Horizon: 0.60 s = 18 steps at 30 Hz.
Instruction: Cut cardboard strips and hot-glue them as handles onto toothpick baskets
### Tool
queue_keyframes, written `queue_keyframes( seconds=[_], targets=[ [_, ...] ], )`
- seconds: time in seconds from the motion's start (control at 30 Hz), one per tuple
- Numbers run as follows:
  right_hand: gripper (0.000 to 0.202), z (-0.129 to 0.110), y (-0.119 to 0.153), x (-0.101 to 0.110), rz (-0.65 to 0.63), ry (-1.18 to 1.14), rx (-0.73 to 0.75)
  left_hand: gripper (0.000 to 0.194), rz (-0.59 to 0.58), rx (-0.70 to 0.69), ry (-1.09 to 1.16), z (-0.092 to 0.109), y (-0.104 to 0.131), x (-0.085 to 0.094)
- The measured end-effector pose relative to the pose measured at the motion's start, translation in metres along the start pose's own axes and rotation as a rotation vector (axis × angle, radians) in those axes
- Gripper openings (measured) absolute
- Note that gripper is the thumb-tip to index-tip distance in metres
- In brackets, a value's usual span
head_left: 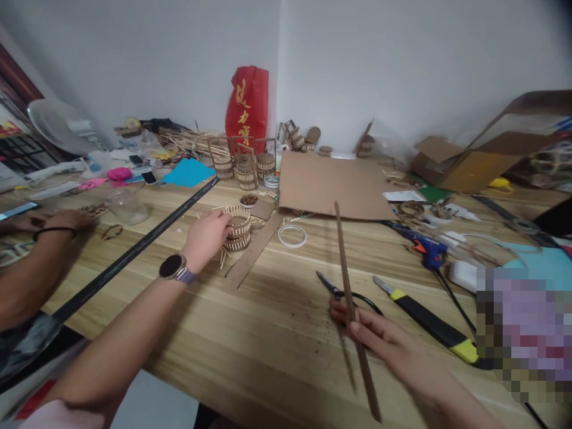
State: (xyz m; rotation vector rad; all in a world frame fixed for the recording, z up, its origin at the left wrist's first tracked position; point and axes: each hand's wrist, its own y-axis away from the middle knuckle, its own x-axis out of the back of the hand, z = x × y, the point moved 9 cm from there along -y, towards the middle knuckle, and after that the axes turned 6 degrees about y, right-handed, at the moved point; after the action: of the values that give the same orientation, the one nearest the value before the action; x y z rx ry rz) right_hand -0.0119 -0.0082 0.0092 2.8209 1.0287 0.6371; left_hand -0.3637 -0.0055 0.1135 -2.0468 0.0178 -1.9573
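Observation:
My left hand (206, 233), with a watch on its wrist, has its fingers closed on the left side of a small round basket (241, 238) of pale sticks and brown bands. Loose stick ends poke out at its base. My right hand (373, 330) pinches a long, thin brown cardboard strip (345, 271), tilted up over the table. Under that strip lie black-handled scissors (329, 282), partly hidden by my fingers. A black and yellow utility knife (429, 322) rests to the right. Beside the basket is a flat cardboard piece (250, 256).
A roll of tape (292, 236), a bowl of brown beads (249, 201) and a large cardboard sheet (335, 185) lie ahead. Finished small buckets (246, 177) stand behind. At right is a blue glue gun (432, 255); at left, another person's arm (27, 280) and a glass jar (127, 207).

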Motion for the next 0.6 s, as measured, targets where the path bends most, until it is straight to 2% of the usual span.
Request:
queue_keyframes(
  seconds=[0.1, 0.17, 0.23, 0.3, 0.4, 0.47, 0.6],
  targets=[
    [0.055, -0.011, -0.004, 0.009, 0.118, 0.075, 0.119, 0.029, -0.028, -0.003, 0.008, 0.006, -0.002, 0.001],
    [0.061, -0.009, -0.003, 0.019, 0.187, 0.019, 0.114, 0.029, -0.032, -0.007, 0.017, 0.009, -0.003, 0.002],
    [0.062, -0.004, 0.0, 0.028, 0.201, -0.026, 0.086, 0.029, -0.03, -0.01, 0.031, 0.01, -0.005, 0.004],
    [0.056, 0.001, 0.005, 0.03, 0.096, -0.026, 0.037, 0.027, -0.025, -0.015, 0.056, 0.01, -0.006, 0.008],
    [0.053, 0.01, 0.012, 0.024, -0.147, 0.028, -0.055, 0.025, 0.0, -0.042, 0.112, 0.014, -0.003, 0.019],
    [0.058, 0.014, 0.013, 0.026, -0.186, 0.083, -0.071, 0.023, 0.028, -0.097, 0.146, 0.026, 0.004, 0.029],
    [0.065, 0.018, 0.004, 0.041, -0.014, 0.088, -0.072, 0.018, 0.021, -0.276, 0.219, 0.075, 0.033, 0.039]
  ],
)
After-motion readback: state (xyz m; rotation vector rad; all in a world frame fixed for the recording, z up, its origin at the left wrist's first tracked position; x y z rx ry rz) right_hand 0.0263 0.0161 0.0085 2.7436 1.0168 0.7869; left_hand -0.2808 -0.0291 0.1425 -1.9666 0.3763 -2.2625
